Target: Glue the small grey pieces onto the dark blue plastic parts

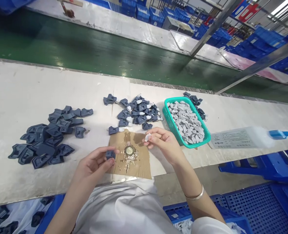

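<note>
Between the thumb and fingers of my left hand (94, 169) is a dark blue-grey plastic part (110, 155). My right hand (164, 143) pinches a small white plastic piece (148, 137). The two pieces are apart, on either side of a small round cap (129, 150) holding liquid. That cap stands on a brown cardboard sheet (141, 162) with shiny wet splashes around it. Beyond the cardboard lies a pile of dark parts with white pieces attached (140, 112). A green basket (186, 145) full of small white pieces (185, 122) stands right of my right hand.
Loose dark parts (46, 139) are heaped on the left of the white table (7, 87); a few more (195, 102) lie behind the basket. A white bottle with a blue tip (243, 138) lies at right. A green conveyor belt (85, 53) runs behind. Blue crates (231, 198) stand below.
</note>
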`<action>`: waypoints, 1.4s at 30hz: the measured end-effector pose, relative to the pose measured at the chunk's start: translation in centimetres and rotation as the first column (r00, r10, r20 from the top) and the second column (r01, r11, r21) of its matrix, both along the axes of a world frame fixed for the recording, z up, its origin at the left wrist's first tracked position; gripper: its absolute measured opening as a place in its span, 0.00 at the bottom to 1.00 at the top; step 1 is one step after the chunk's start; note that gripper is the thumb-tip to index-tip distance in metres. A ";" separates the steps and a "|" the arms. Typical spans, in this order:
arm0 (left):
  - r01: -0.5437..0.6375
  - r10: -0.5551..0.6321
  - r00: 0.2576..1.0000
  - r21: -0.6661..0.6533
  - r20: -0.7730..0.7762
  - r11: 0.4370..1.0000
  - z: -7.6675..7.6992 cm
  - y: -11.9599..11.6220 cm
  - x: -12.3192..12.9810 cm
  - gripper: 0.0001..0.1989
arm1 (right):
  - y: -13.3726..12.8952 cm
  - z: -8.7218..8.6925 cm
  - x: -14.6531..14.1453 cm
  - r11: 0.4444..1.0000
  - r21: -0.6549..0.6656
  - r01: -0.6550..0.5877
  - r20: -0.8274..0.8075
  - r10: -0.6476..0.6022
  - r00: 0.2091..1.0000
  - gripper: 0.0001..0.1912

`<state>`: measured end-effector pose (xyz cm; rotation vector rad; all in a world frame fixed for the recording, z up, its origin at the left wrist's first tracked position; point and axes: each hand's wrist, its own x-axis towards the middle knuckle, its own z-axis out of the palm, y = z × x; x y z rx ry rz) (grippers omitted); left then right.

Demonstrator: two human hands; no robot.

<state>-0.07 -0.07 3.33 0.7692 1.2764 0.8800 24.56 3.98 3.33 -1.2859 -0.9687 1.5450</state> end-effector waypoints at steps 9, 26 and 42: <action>0.024 -0.019 0.999 0.162 -0.033 0.986 -1.5 -0.2 0.2 0.11 | -1.3 -1.3 -1.8 0.940 0.204 -0.273 0.463 0.153 0.873 0.12; 0.169 -0.137 0.985 0.385 -0.108 0.907 -2.8 -0.1 -0.2 0.14 | -0.7 -0.4 -3.8 0.820 0.267 -0.507 0.670 0.220 0.709 0.13; 0.134 -0.087 0.984 0.317 -0.159 0.939 -3.4 -0.3 0.5 0.06 | -1.8 -0.4 -6.2 0.960 0.242 -0.143 0.268 0.075 0.960 0.18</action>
